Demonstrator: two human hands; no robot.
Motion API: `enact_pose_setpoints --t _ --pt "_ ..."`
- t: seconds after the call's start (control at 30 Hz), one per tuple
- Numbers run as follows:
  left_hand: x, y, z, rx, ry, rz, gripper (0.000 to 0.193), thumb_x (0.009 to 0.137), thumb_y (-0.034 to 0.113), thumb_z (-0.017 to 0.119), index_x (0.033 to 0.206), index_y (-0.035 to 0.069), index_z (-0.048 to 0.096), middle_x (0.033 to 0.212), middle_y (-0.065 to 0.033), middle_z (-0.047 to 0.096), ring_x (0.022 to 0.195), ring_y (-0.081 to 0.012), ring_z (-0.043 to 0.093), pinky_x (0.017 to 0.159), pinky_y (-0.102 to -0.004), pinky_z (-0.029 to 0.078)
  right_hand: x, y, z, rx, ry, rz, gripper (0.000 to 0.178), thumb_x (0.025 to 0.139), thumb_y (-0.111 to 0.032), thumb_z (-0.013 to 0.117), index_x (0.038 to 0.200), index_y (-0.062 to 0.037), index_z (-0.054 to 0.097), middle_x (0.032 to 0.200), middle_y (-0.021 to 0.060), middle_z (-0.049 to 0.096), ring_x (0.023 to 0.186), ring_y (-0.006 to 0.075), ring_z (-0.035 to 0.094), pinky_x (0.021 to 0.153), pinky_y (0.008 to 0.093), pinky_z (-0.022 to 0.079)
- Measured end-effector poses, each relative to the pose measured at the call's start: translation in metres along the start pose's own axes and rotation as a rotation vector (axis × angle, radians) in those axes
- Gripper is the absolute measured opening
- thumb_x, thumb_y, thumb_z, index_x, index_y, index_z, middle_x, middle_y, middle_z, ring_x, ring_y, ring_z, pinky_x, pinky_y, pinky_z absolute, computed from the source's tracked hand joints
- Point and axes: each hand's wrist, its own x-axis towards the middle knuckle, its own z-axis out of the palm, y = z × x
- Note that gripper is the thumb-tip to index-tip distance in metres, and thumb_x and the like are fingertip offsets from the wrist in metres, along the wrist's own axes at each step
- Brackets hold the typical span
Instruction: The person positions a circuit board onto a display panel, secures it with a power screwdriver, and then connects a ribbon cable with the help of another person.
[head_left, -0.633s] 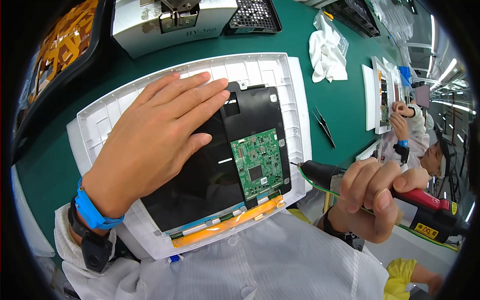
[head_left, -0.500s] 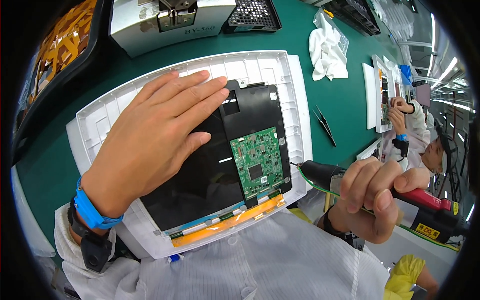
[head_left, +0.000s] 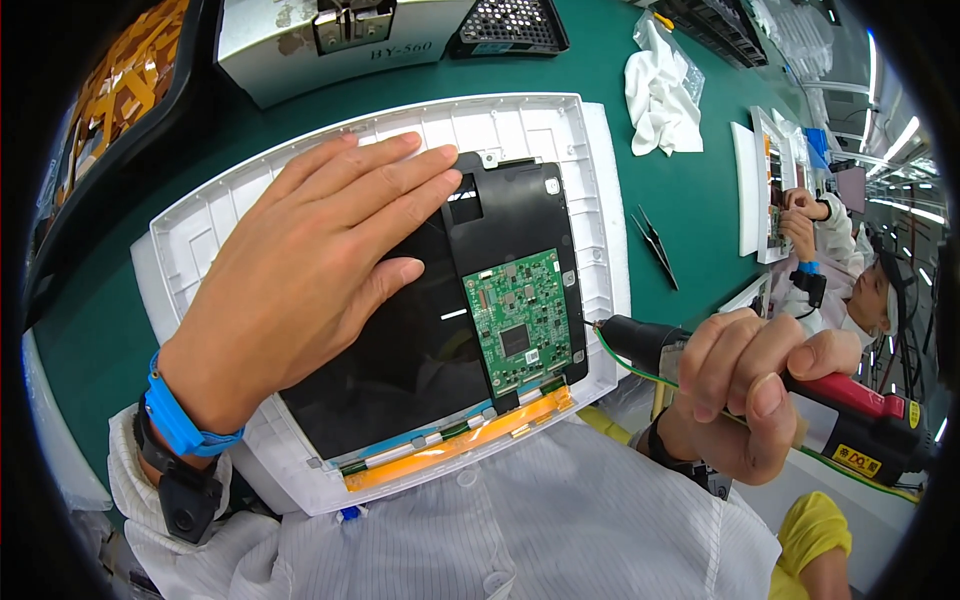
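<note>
One electric screwdriver [head_left: 640, 341], clasped by the right hand [head_left: 738, 388], points lengthwise left, bit [head_left: 592, 323] near the right edge of the black panel [head_left: 410, 355] in its white frame [head_left: 600, 250], contact uncertain, while the left hand [head_left: 305, 265], fingers extended, lies across it.

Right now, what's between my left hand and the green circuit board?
In the head view, black panel with a short white mark, then some black sheet, lies between your left hand and the green circuit board.
</note>
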Motion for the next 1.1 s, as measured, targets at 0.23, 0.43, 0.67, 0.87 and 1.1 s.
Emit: enact_pose_setpoints --t 0.23,0.43,0.67,0.87,1.1 --pt "0.001 0.0 0.0 -0.003 -0.002 0.003 0.058 0.088 0.017 0.066 0.143 0.01 0.051 0.15 -0.0034 0.048 0.142 -0.0265 0.04 0.12 -0.0469 0.029 -0.003 0.0 -0.001 -0.014 0.006 0.009 0.028 0.093 -0.002 0.057 0.101 -0.0091 0.031 0.073 0.0084 0.05 0.045 0.0148 0.047 0.042 0.032 0.044" --pt "0.002 0.001 0.001 0.001 -0.001 0.011 0.058 0.087 0.017 0.066 0.143 0.01 0.051 0.15 -0.0036 0.049 0.142 -0.0265 0.04 0.12 -0.047 0.03 -0.008 0.001 -0.002 -0.003 -0.002 -0.009 0.027 0.093 -0.001 0.056 0.1 -0.0091 0.031 0.073 0.0087 0.049 0.046 0.0152 0.047 0.042 0.032 0.044" --pt "0.001 -0.001 0.0 0.007 0.003 0.01 0.056 0.088 0.017 0.065 0.142 0.009 0.052 0.15 -0.0041 0.049 0.141 -0.0267 0.041 0.119 -0.0466 0.03 -0.005 0.005 -0.002 -0.007 -0.009 -0.017 0.027 0.093 -0.001 0.056 0.097 -0.0087 0.03 0.073 0.0082 0.048 0.046 0.0152 0.047 0.042 0.0323 0.044" --pt "0.0 -0.004 -0.004 -0.001 0.031 0.034 0.056 0.087 0.016 0.066 0.141 0.008 0.052 0.149 -0.0058 0.049 0.141 -0.0272 0.041 0.118 -0.0462 0.031 -0.005 0.004 0.006 0.014 0.079 0.0 0.03 0.092 -0.003 0.06 0.097 -0.0094 0.031 0.071 0.0076 0.048 0.046 0.0153 0.047 0.043 0.0324 0.043" --pt "-0.003 -0.008 0.008 -0.047 0.084 0.083 0.056 0.089 0.019 0.067 0.141 0.005 0.05 0.149 -0.0076 0.049 0.139 -0.0277 0.042 0.116 -0.0451 0.032 0.024 -0.008 0.005 0.066 -0.091 -0.068 0.026 0.093 -0.002 0.059 0.101 -0.0095 0.035 0.069 0.0059 0.049 0.047 0.015 0.046 0.043 0.0314 0.041"
